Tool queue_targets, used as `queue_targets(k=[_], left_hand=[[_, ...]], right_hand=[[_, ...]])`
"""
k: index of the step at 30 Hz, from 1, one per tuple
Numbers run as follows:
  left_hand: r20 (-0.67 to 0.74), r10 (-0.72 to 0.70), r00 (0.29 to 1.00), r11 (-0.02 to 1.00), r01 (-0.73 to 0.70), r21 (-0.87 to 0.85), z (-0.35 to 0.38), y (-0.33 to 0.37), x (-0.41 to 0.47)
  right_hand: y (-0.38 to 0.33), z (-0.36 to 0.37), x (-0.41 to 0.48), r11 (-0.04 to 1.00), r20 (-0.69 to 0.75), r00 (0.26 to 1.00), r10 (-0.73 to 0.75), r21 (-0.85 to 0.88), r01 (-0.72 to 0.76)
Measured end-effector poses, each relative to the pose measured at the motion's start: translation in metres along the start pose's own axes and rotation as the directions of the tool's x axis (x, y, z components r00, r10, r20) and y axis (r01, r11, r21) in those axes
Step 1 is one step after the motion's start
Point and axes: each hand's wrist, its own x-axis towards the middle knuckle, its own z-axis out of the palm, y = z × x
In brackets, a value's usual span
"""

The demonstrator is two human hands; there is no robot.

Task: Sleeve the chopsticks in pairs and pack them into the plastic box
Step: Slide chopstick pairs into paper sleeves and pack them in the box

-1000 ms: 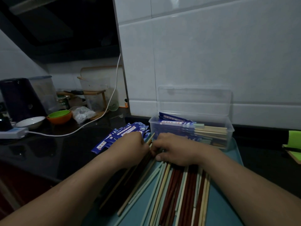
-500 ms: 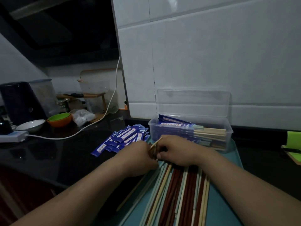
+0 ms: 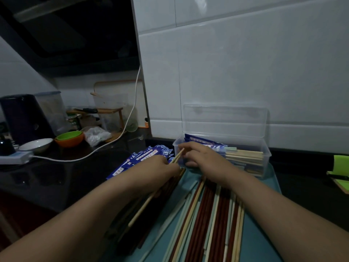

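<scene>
My left hand [image 3: 158,167] grips a pale wooden chopstick pair [image 3: 151,197] that slants up toward the box. My right hand [image 3: 204,159] touches the upper tips of that pair with curled fingers, just in front of the clear plastic box [image 3: 264,159]. The box stands with its lid raised and holds several blue-sleeved pairs. A heap of empty blue sleeves [image 3: 143,157] lies left of the box. Loose chopsticks [image 3: 211,214] in red-brown, pale green and wood colours lie on the teal tray [image 3: 260,233].
A white cable [image 3: 105,146] crosses the dark counter to a power strip [image 3: 15,157]. A white bowl [image 3: 35,144], stacked green and orange bowls [image 3: 69,138], a dark appliance [image 3: 24,118] and a plastic bag [image 3: 96,135] stand at left. A green item [image 3: 340,167] lies at right.
Both hands have lifted off the loose pile and moved toward the box; the left hand now holds a pale pair raised at a slant, with the right hand at its tips.
</scene>
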Motion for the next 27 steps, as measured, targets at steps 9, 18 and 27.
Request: queue_targets(k=[9,18,27], left_hand=[[0.335,0.048,0.941,0.466,0.276,-0.841,-0.002,0.001,-0.003],[0.215,-0.067,0.974,-0.158,0.202,-0.967,0.001,0.026,0.036],[0.208,-0.078,0.975,0.007,0.209,-0.978,0.024,0.031,0.045]], right_hand=[[-0.015,0.005,-0.006,0.917,-0.011,0.999,0.040,0.399,-0.033],[-0.013,0.006,-0.018,0.847,-0.018,0.911,-0.411,-0.378,0.374],[-0.025,0.011,-0.021,0.858,-0.210,0.852,-0.479,-0.320,0.403]])
